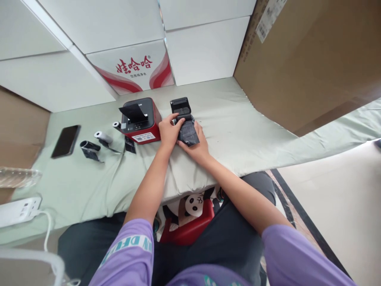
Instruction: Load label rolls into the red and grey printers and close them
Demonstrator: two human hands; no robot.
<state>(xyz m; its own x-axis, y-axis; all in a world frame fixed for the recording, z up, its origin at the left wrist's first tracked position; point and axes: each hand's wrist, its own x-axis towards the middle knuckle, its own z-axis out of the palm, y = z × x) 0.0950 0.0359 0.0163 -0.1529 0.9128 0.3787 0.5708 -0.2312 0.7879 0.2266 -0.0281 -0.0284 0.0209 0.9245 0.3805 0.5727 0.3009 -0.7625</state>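
Observation:
A small black portable printer (181, 104) with its lid flipped up stands on the cloth in front of me. Black paper (188, 132) from a roll inside it hangs over its near side. My left hand (169, 130) is closed at the printer's left, thumb and forefinger pressed on the paper roll (185, 117). From the right, my right hand (199, 147) wraps round the printer's near end, its thumb under the paper's lower edge. The hands and paper hide most of the printer's body.
Left of my hands stands a red and black label printer (145, 121) with black paper sticking up. Beyond are a white roll (102, 137), a black roll (89, 146) and a phone (66, 141). White boxes (205, 51) line the back; a cardboard box (309, 59) stands right.

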